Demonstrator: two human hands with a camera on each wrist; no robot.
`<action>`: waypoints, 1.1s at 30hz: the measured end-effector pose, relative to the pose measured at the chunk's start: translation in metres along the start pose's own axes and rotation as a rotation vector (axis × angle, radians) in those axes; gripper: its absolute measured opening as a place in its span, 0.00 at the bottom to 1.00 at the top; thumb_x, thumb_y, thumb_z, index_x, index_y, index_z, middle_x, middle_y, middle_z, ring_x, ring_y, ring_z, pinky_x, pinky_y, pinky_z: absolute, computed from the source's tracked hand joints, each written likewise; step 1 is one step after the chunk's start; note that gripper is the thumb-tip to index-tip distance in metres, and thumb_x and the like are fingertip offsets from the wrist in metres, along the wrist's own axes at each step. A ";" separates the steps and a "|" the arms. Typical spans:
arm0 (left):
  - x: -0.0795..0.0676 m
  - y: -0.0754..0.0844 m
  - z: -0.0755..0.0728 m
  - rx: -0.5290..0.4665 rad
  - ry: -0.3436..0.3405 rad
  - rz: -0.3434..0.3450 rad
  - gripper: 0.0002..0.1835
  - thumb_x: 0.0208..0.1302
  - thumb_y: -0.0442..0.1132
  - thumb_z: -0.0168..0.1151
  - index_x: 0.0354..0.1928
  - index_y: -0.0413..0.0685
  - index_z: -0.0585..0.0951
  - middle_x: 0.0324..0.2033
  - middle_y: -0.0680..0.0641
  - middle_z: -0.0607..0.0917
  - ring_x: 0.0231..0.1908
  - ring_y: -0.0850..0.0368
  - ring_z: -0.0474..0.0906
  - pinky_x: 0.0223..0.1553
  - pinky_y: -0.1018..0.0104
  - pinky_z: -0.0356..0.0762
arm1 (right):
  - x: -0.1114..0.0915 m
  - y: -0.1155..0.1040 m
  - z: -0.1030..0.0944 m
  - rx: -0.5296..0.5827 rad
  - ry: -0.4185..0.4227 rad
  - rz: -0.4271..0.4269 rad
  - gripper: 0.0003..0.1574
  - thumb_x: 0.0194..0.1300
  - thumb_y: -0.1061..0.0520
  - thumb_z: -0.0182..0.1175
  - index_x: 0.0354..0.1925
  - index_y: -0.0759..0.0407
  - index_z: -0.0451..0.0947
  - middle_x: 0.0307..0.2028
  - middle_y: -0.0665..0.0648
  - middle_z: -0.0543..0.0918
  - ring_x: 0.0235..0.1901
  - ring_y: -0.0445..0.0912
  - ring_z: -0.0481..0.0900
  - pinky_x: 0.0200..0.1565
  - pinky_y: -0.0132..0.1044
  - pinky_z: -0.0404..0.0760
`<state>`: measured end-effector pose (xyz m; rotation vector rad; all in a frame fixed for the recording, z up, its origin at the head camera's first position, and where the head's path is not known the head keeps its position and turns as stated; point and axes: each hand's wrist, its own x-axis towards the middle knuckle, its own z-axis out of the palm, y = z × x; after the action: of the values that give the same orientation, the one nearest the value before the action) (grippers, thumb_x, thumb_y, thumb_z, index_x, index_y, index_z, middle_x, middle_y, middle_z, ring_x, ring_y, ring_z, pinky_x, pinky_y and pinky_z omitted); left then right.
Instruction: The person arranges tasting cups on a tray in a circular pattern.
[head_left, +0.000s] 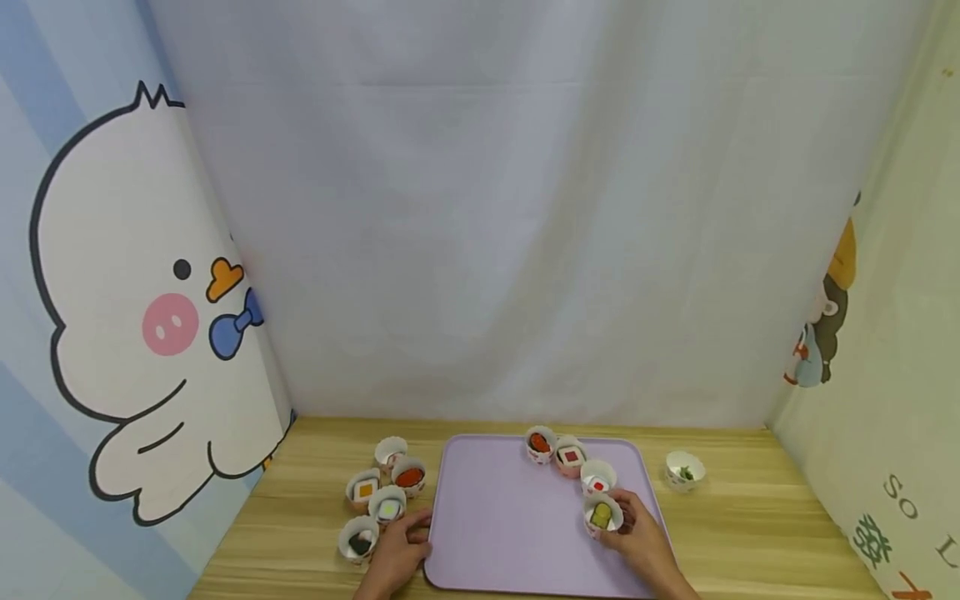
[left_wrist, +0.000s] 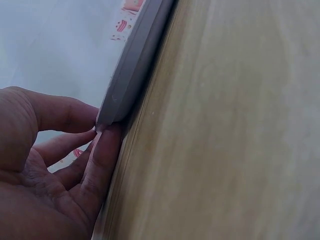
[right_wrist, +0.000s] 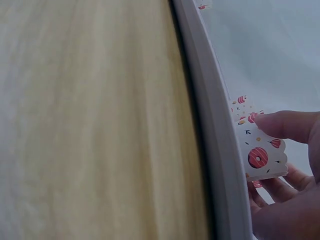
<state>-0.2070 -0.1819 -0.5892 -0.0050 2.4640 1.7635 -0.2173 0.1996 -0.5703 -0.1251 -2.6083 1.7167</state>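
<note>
On the right side of the lilac tray (head_left: 510, 517), my right hand (head_left: 639, 537) pinches a scalloped paper cup (head_left: 592, 527) with a yellow-green piece inside. Donut prints cover that cup's wall (right_wrist: 265, 152) in the right wrist view, thumb on one side and fingers on the other. Just behind it on the tray stands a cup with a red-and-white piece (head_left: 597, 477). Farther back are a cup with a dark red square (head_left: 570, 457) and one with an orange-red topping (head_left: 540, 444). My left hand (head_left: 401, 546) grips the tray's left edge (left_wrist: 122, 85) between thumb and fingers.
Left of the tray, several paper cups cluster on the wooden table (head_left: 285, 517), including one with an orange square (head_left: 365, 490) and one with a dark piece (head_left: 359, 542). Right of the tray stands a white cup with green bits (head_left: 684, 472). A white curtain (head_left: 480, 250) hangs behind.
</note>
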 end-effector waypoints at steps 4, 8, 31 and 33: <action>0.000 0.001 0.001 -0.004 0.001 0.004 0.31 0.51 0.24 0.60 0.61 0.26 0.72 0.52 0.32 0.81 0.45 0.49 0.82 0.35 0.64 0.82 | -0.002 0.000 0.000 0.016 -0.003 0.007 0.42 0.46 0.69 0.73 0.60 0.65 0.68 0.55 0.71 0.79 0.50 0.54 0.81 0.43 0.31 0.79; 0.001 0.004 0.002 0.001 0.012 -0.001 0.31 0.51 0.24 0.60 0.62 0.27 0.73 0.52 0.33 0.81 0.44 0.51 0.82 0.35 0.65 0.82 | 0.000 -0.001 -0.001 0.034 0.000 0.003 0.42 0.47 0.70 0.71 0.60 0.66 0.67 0.57 0.72 0.77 0.56 0.60 0.78 0.50 0.37 0.80; 0.001 0.002 0.003 0.023 0.032 -0.031 0.31 0.51 0.24 0.60 0.61 0.29 0.74 0.52 0.34 0.81 0.44 0.51 0.82 0.34 0.63 0.83 | -0.001 0.001 0.001 0.081 -0.017 -0.020 0.44 0.47 0.72 0.71 0.62 0.72 0.63 0.57 0.75 0.75 0.58 0.62 0.76 0.55 0.42 0.80; 0.001 0.002 0.003 0.029 0.034 -0.038 0.31 0.51 0.24 0.60 0.62 0.29 0.74 0.52 0.34 0.81 0.44 0.51 0.82 0.34 0.63 0.83 | -0.002 0.001 0.000 0.082 -0.014 -0.028 0.45 0.47 0.73 0.71 0.61 0.72 0.63 0.56 0.74 0.75 0.58 0.62 0.76 0.56 0.43 0.80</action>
<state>-0.2079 -0.1786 -0.5880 -0.0795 2.4954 1.7272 -0.2155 0.2001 -0.5714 -0.0751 -2.5318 1.8183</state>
